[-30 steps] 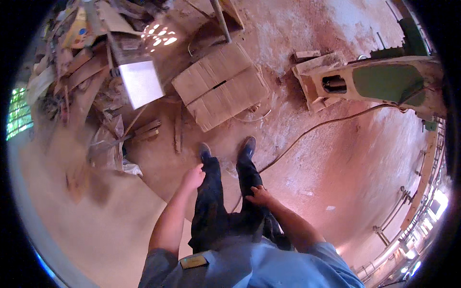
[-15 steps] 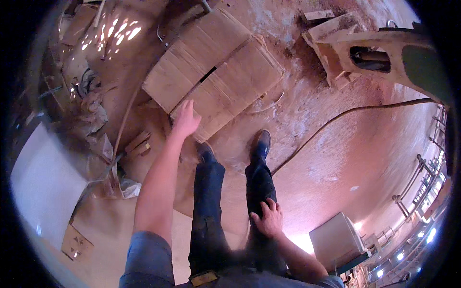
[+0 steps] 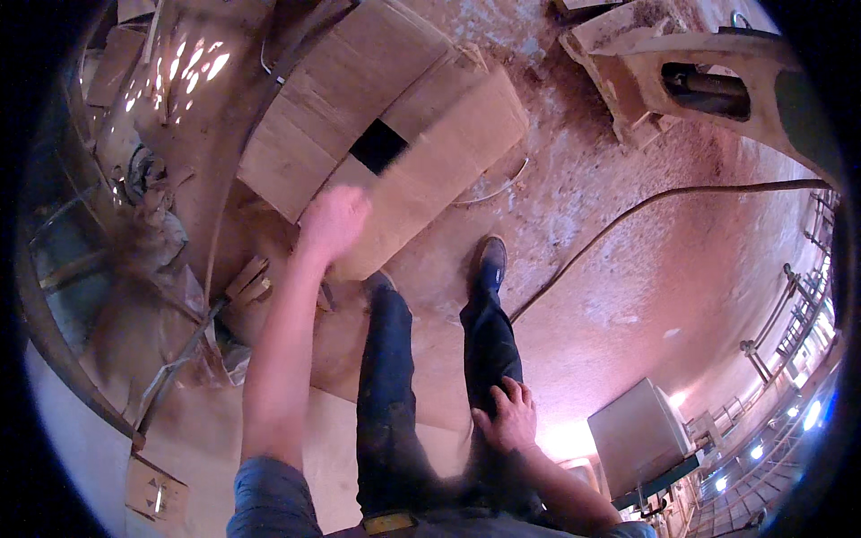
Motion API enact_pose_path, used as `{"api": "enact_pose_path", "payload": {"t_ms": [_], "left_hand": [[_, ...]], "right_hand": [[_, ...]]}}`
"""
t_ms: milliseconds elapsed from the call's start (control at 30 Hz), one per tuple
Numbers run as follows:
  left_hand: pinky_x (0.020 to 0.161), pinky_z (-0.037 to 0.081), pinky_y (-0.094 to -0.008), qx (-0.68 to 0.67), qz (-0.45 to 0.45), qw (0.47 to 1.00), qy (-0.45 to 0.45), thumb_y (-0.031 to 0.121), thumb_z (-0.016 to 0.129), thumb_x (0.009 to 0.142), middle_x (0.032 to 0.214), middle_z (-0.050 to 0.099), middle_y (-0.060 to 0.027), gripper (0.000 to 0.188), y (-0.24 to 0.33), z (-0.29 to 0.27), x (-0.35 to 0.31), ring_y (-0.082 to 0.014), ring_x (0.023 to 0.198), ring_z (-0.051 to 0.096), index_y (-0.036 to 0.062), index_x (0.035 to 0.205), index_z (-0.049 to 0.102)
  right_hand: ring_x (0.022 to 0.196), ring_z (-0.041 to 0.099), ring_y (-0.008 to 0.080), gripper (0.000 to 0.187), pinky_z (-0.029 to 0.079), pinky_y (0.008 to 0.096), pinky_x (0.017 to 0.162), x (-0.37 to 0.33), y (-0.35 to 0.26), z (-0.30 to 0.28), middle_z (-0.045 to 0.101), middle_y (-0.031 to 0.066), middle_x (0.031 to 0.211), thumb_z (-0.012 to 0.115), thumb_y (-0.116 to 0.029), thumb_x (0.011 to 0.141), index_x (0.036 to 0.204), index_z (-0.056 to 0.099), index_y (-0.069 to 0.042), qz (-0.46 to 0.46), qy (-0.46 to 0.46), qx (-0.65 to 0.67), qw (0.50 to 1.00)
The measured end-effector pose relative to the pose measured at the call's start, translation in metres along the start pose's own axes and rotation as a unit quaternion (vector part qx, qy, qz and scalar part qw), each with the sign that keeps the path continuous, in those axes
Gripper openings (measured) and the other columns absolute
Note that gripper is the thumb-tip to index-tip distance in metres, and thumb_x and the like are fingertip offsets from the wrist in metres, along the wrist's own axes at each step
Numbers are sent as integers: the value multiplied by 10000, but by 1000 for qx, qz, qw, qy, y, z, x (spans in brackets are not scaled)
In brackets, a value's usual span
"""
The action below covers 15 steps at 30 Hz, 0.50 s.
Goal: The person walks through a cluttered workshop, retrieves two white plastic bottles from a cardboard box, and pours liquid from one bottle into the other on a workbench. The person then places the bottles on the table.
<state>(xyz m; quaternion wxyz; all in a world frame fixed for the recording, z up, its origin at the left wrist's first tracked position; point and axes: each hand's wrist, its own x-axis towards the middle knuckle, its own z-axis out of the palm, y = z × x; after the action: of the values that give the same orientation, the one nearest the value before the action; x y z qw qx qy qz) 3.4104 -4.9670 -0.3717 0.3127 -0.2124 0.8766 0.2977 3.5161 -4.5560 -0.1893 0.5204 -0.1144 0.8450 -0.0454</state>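
Box [image 3: 332, 81] sits on the floor [image 3: 619, 278] just beyond the feet [image 3: 490, 262], a bit left. Left hand [image 3: 336, 218] is curled at the near flap [image 3: 444, 157], probably why that dark gap [image 3: 378, 146] shows; too blurry to tell if it's gripping. Right hand [image 3: 509, 414] is loose on the right leg [image 3: 489, 345], likely bracing the lean. Scrap [image 3: 152, 233] crowds the left, hose [image 3: 762, 187] runs off right.
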Motion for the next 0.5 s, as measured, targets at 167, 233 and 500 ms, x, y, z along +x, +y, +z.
{"api": "enact_pose_path", "payload": {"t_ms": [167,233,500], "left_hand": [[833,543,-404,-153,147,970,-115,263,672,915,962,688,-146,464,65,28,-63,-315,910,673,16,1307,655],[806,537,-372,-208,55,948,-234,295,718,882,917,672,-120,572,79,38,-58,-258,872,665,21,1372,610],[941,542,-403,-291,-41,908,-298,353,729,883,1185,713,-161,560,69,71,14,-305,1016,680,19,1319,618]], "right_hand": [[1398,414,398,581,378,552,1143,0,0,-4,501,171,1482,758,-422,842,1301,651,-81,18,-29,39,999],[1396,417,397,579,382,550,1142,2,5,-2,504,167,1479,755,-428,843,1299,653,-85,16,-30,30,999],[1387,426,393,573,408,550,1119,9,20,9,510,156,1466,795,-445,814,1270,671,-121,-2,-14,14,1000]]}}
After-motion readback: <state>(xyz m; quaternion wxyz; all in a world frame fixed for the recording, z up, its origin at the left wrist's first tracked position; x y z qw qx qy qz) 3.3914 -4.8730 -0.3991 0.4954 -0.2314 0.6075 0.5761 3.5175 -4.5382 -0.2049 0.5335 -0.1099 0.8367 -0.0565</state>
